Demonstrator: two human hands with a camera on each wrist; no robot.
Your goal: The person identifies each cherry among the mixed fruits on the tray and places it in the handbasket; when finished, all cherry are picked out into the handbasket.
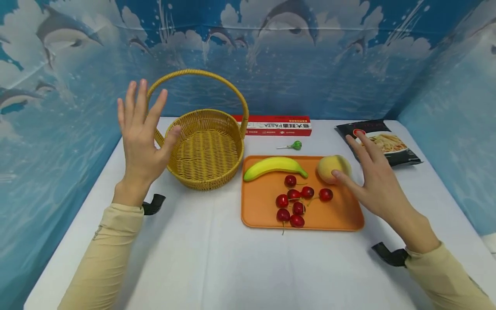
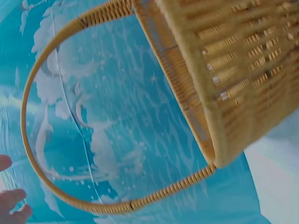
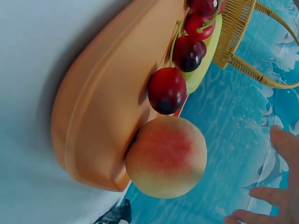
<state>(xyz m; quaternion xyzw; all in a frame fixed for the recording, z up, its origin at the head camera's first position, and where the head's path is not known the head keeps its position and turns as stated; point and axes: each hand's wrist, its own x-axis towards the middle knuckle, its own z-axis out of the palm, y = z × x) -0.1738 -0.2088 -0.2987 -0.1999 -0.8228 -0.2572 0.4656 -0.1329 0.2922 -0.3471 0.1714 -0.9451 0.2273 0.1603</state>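
My left hand (image 1: pixel 141 146) is raised with its fingers spread, just left of a yellow wicker basket (image 1: pixel 206 183) with a tall arched handle (image 2: pixel 29 135). It grips nothing. On the right, my right hand (image 1: pixel 381 187) hovers with outstretched fingers by a peach (image 1: pixel 332 167); the right wrist view shows a gap between the fingers and the peach (image 3: pixel 167 156). The peach lies at the upper right of an orange tray (image 1: pixel 257 211). A banana (image 1: pixel 273 167) lies along the tray's back, with several red cherries (image 1: pixel 297 209) clustered in front.
A red pasta box (image 1: pixel 279 125) lies behind the tray, partly hidden by the basket. Between box and tray is a green lollipop (image 1: pixel 296 145). A black food packet (image 1: pixel 403 148) lies at back right. A dolphin-print curtain (image 1: pixel 271 77) surrounds the white table (image 1: pixel 174 267).
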